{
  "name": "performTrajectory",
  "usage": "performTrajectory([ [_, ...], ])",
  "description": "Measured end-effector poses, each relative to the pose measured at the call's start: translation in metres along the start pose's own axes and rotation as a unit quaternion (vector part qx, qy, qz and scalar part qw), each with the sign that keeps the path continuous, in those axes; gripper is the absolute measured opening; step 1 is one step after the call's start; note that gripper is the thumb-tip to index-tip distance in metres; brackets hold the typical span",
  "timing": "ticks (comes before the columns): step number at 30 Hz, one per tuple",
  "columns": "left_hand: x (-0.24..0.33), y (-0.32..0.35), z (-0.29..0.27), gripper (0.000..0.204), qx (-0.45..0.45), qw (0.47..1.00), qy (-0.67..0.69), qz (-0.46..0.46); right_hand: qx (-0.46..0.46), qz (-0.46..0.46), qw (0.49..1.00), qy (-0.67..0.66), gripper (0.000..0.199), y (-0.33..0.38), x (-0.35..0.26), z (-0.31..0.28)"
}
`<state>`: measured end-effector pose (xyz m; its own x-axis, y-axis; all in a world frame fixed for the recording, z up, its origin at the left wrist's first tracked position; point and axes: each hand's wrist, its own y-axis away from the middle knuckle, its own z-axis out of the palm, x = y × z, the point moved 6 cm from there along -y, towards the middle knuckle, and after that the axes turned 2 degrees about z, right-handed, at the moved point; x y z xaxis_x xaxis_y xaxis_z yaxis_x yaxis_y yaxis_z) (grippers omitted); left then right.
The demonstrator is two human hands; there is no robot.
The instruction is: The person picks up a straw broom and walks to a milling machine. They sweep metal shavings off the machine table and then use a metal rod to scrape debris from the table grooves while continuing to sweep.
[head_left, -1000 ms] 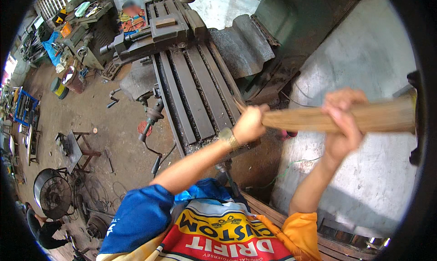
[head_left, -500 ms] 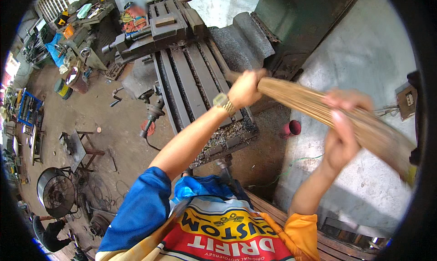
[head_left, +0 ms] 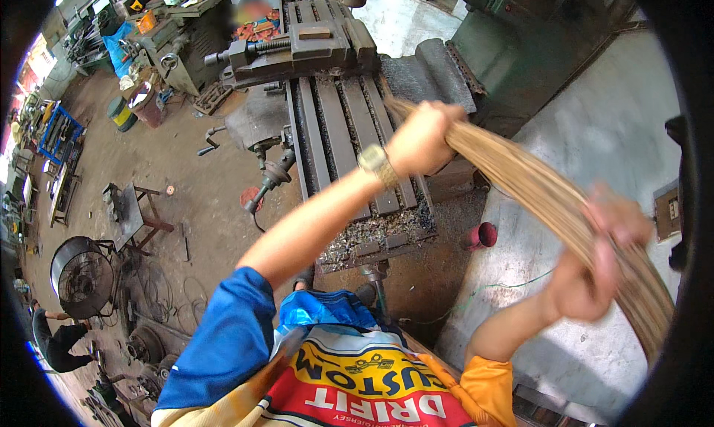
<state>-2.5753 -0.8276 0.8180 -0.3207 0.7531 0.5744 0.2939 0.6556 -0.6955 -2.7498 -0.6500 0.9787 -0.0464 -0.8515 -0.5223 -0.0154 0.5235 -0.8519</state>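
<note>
A long stick broom (head_left: pixel 520 167), a bundle of thin brown sticks, slants from above the slotted machine table (head_left: pixel 316 129) down to the right rim. My left hand (head_left: pixel 425 140), with a watch on its wrist, is closed around its narrower upper-left part. Short stick ends poke out beyond that fist, over the table. Further down the bundle, my right hand (head_left: pixel 595 267) wraps it from below with fingers curled over, somewhat blurred. Metal chips (head_left: pixel 379 237) lie heaped on the table's near end, below my left forearm.
A heavy vise (head_left: pixel 327 51) sits across the table's far end. A red cup (head_left: pixel 483 236) stands right of the table, near a pale metal sheet (head_left: pixel 513 308). Crank handles (head_left: pixel 275 174) jut out on the left. A black fan (head_left: pixel 80 278) and a person (head_left: pixel 59 341) are far left.
The view has shifted, so the machine sits further right. My right hand and the broom's wide end have swung lower and to the right; both hands keep their hold.
</note>
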Motion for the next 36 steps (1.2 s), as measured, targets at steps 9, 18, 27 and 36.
performTrajectory([
  [9,-0.049,0.066,0.033,0.027,-0.083,0.984,0.019,-0.156,0.055,0.144,0.988,0.003,0.021,0.006,0.082,0.034],
  [18,0.045,0.021,0.002,0.024,-0.021,0.995,0.092,-0.031,-0.025,-0.039,0.999,-0.017,0.026,-0.024,-0.032,-0.007],
  [27,0.006,0.089,0.042,0.022,-0.06,0.99,0.069,-0.105,-0.029,0.078,0.996,-0.022,0.02,0.026,0.027,0.007],
  [36,0.14,0.082,0.037,0.034,-0.052,0.997,-0.033,-0.046,0.126,-0.079,0.976,-0.158,0.025,0.054,-0.069,-0.131],
])
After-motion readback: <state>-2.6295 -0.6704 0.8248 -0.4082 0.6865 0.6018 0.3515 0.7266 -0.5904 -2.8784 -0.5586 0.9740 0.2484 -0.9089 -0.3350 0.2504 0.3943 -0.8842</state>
